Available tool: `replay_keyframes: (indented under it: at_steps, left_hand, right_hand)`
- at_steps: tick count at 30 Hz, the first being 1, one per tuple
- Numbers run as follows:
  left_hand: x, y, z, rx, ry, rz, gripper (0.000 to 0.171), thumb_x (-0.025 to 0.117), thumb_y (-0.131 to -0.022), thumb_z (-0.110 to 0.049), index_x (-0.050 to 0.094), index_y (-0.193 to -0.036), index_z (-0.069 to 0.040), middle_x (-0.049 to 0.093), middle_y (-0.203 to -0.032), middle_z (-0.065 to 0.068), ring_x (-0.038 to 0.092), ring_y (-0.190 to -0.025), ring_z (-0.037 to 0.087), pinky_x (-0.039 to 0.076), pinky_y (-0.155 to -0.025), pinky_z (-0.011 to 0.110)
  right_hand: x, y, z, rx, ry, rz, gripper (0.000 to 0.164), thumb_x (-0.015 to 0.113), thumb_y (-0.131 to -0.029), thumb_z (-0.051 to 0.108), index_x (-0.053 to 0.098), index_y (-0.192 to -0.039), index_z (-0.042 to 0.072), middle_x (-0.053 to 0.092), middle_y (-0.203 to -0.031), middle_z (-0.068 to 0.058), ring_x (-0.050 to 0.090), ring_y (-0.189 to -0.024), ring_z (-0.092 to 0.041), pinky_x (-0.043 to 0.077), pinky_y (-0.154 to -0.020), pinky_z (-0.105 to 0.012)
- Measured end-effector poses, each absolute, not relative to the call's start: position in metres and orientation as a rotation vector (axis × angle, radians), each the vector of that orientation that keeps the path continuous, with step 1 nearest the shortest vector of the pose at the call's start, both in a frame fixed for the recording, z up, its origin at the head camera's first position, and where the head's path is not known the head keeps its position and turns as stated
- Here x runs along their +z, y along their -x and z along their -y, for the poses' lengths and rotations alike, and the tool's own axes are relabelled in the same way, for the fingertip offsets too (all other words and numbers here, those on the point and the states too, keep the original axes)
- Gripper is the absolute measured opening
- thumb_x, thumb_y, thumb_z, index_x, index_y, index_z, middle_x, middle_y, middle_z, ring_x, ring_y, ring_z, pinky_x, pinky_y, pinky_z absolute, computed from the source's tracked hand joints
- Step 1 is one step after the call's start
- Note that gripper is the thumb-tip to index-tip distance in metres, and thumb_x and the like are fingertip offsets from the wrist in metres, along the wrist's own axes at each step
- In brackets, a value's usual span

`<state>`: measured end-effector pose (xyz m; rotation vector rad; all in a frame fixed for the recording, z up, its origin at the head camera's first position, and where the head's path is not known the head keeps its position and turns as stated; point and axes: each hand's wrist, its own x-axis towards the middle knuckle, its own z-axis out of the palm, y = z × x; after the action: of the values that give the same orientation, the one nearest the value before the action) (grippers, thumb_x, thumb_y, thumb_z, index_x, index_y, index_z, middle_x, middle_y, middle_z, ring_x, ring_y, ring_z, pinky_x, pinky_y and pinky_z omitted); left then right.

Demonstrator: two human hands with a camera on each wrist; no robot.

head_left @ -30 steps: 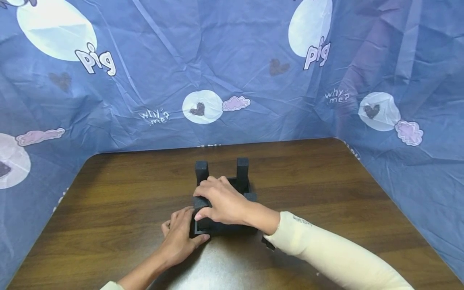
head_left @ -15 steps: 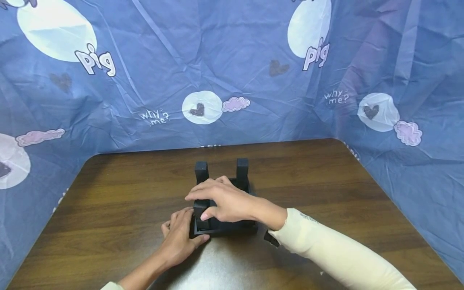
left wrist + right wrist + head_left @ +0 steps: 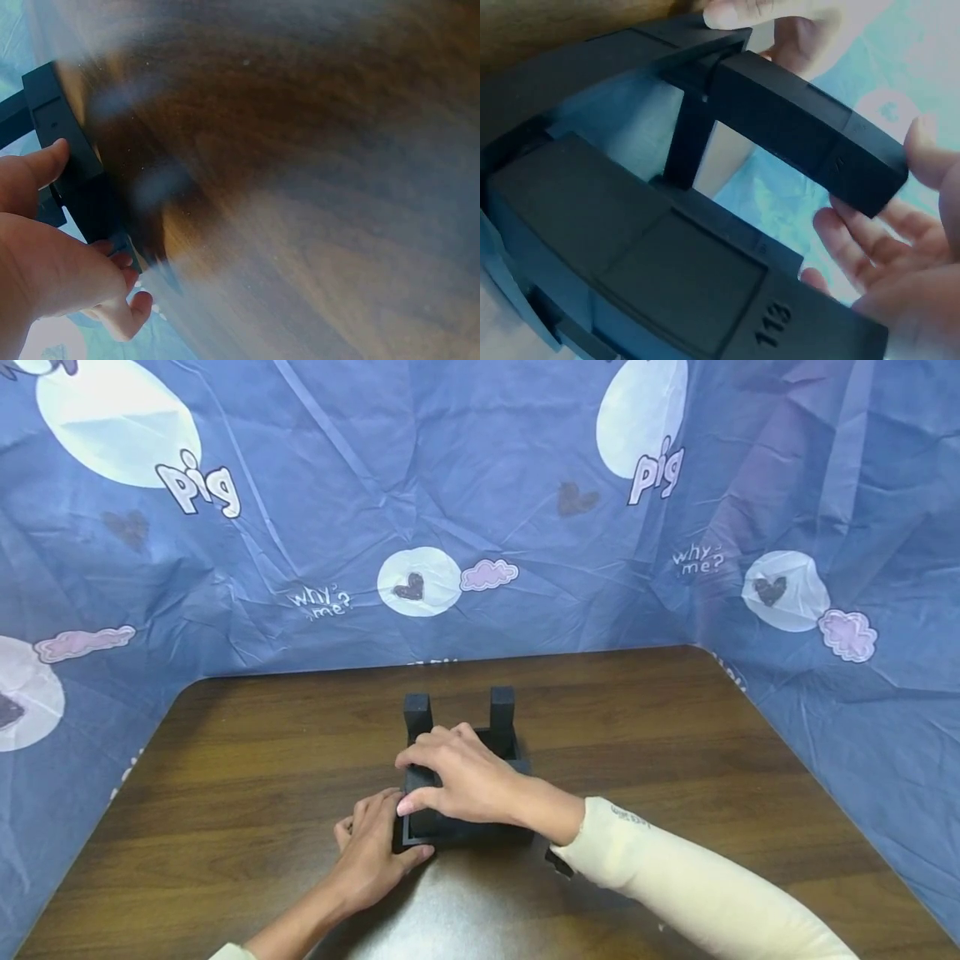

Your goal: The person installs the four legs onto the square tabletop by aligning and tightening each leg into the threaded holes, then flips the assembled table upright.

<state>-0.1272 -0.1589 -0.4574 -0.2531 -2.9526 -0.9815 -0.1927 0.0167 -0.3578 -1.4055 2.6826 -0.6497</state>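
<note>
A small black rectangular frame (image 3: pixel 472 837) sits on the table with square posts standing up from its corners. My left hand (image 3: pixel 369 843) grips its near left corner, thumb along the front and fingers at the left side. In the left wrist view that thumb presses the frame's outer face (image 3: pixel 52 94). Over the frame, my right hand (image 3: pixel 472 781) holds the top of the near left post (image 3: pixel 422 781); the right wrist view shows thumb and fingers around the end of this post (image 3: pixel 802 127). Another post (image 3: pixel 682 255) carries the raised number 113. My right hand hides part of the frame's inside.
Two back posts, left (image 3: pixel 417 714) and right (image 3: pixel 502 718), rise just beyond my right hand. The brown wooden table (image 3: pixel 637 735) extends on all sides. A blue printed cloth (image 3: pixel 480 485) hangs behind it and at both sides.
Half a second ago my right hand's fingers were spread looser, with the thumb on the post's near right side. The thumb and fingers now close around the post top. My left hand has stayed put.
</note>
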Motion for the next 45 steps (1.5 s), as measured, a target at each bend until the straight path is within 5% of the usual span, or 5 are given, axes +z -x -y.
replay_keyframes:
  at_steps: [11,22,31,41,45]
  left_hand:
    - [-0.456,0.127,0.159,-0.99,0.249,2.932,0.072,0.082,-0.078,-0.027,0.047,-0.135,0.002,0.048,-0.138,0.019,0.035,-0.125,0.033,0.018,-0.092,0.056]
    - [-0.456,0.128,0.159,-1.0,0.238,2.94,0.073,0.082,-0.078,-0.028,0.047,-0.136,-0.001,0.047,-0.139,0.017,0.034,-0.127,0.034,0.018,-0.093,0.057]
    - [-0.458,0.127,0.158,-0.977,0.247,2.937,0.073,0.082,-0.078,-0.027,0.047,-0.136,0.0,0.048,-0.139,0.018,0.035,-0.126,0.033,0.018,-0.093,0.057]
    - [-0.457,0.127,0.158,-0.984,0.249,2.943,0.075,0.082,-0.079,-0.028,0.045,-0.136,0.003,0.045,-0.141,0.019,0.033,-0.128,0.034,0.019,-0.092,0.057]
    - [-0.457,0.127,0.158,-0.998,0.244,2.95,0.075,0.081,-0.079,-0.029,0.045,-0.137,0.001,0.045,-0.141,0.018,0.033,-0.128,0.034,0.018,-0.093,0.057]
  right_hand:
    - [-0.344,0.198,-0.026,-0.653,1.452,-2.452,0.053,0.071,-0.088,0.009,0.057,-0.137,0.023,0.057,-0.135,0.011,0.043,-0.128,-0.004,0.026,-0.105,-0.041]
    - [-0.356,0.199,-0.019,-0.644,1.36,-2.656,0.044,0.078,-0.078,0.044,0.067,-0.109,0.015,0.06,-0.091,0.007,0.049,-0.086,-0.01,0.03,-0.091,-0.035]
    - [-0.345,0.202,-0.026,-0.695,1.423,-2.473,0.055,0.076,-0.083,0.025,0.059,-0.135,0.021,0.059,-0.132,0.009,0.047,-0.124,-0.006,0.027,-0.104,-0.039]
    - [-0.357,0.202,-0.02,-0.76,1.357,-2.569,0.032,0.078,-0.082,0.036,0.063,-0.103,0.017,0.059,-0.094,0.01,0.053,-0.092,-0.009,0.033,-0.093,-0.034]
    - [-0.359,0.203,-0.019,-0.768,1.296,-2.565,0.039,0.076,-0.083,0.042,0.061,-0.108,0.017,0.057,-0.096,0.01,0.053,-0.093,-0.012,0.032,-0.092,-0.035]
